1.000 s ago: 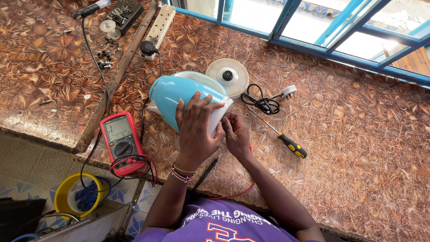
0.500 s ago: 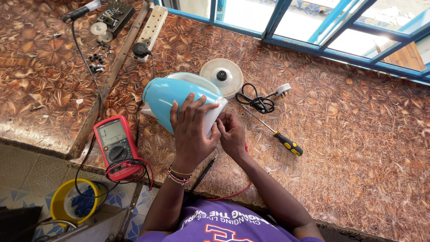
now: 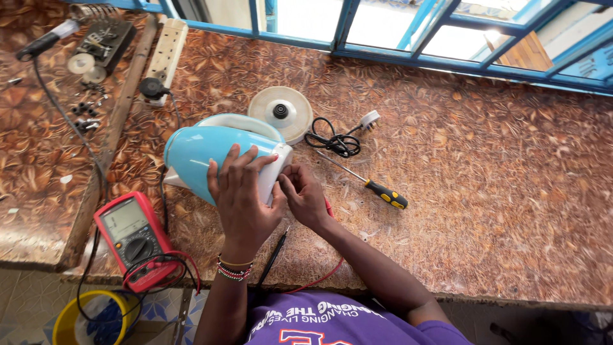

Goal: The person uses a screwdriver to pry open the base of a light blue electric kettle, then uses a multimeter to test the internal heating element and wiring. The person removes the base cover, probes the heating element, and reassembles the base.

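Blue electric kettle [image 3: 198, 153] lies on its side on the brown leaf-patterned tabletop [image 3: 498, 191], base end toward you. Your left hand [image 3: 241, 198] is spread flat over the kettle's white base, gripping it steady. Your right hand [image 3: 305, 197] is pinched at the base edge, fingertips touching it; whether it holds anything small, cannot tell. Round white power base [image 3: 281, 114] sits just behind the kettle, its black cord [image 3: 332, 142] coiled beside it. Yellow-handled screwdriver [image 3: 370, 185] lies to your right. Red multimeter [image 3: 133, 237] rests near the front-left edge.
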